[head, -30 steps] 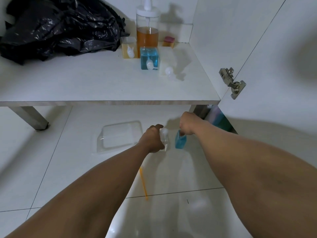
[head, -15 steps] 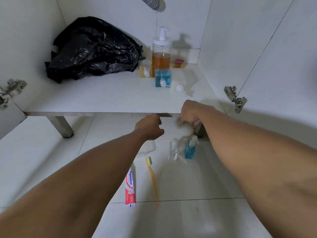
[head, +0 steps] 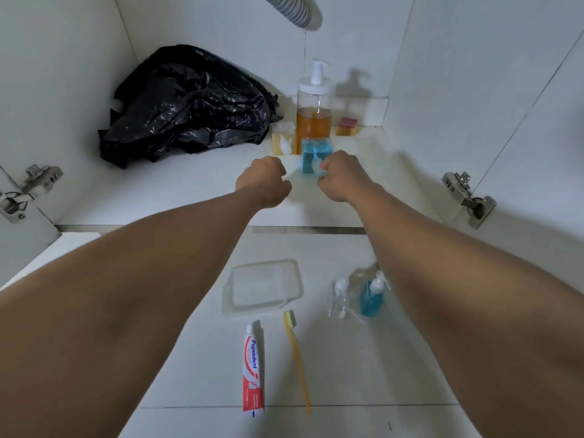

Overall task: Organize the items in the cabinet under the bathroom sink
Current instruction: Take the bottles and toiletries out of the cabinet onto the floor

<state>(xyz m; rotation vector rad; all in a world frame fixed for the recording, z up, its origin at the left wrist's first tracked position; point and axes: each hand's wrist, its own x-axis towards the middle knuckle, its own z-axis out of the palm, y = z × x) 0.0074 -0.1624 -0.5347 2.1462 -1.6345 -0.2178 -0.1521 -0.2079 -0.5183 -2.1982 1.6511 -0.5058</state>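
Note:
Both my arms reach into the white cabinet [head: 196, 191]. My left hand [head: 264, 181] hovers over the shelf floor with fingers curled and nothing in it. My right hand [head: 339, 177] has curled fingers at the white pump of a square blue bottle [head: 316, 151], which looks blurred. Behind it stand a small yellow bottle [head: 282, 143], a tall pump bottle of amber liquid [head: 313, 112] and a yellow-and-pink sponge [head: 347, 126]. On the tiled floor in front lie a toothpaste tube [head: 252, 368], a yellow toothbrush [head: 297, 358], a clear plastic tray [head: 264, 287], and a clear bottle [head: 340, 297] beside a blue pump bottle [head: 372, 298].
A crumpled black plastic bag [head: 186, 105] fills the cabinet's back left. A grey ribbed drain hose [head: 294, 9] hangs from above. Metal door hinges sit at the left [head: 28, 191] and right [head: 467, 197] edges of the opening.
Both hands rose from the bottles on the floor and moved forward into the cabinet. The clear and blue pump bottles stay on the floor. My view tilted up.

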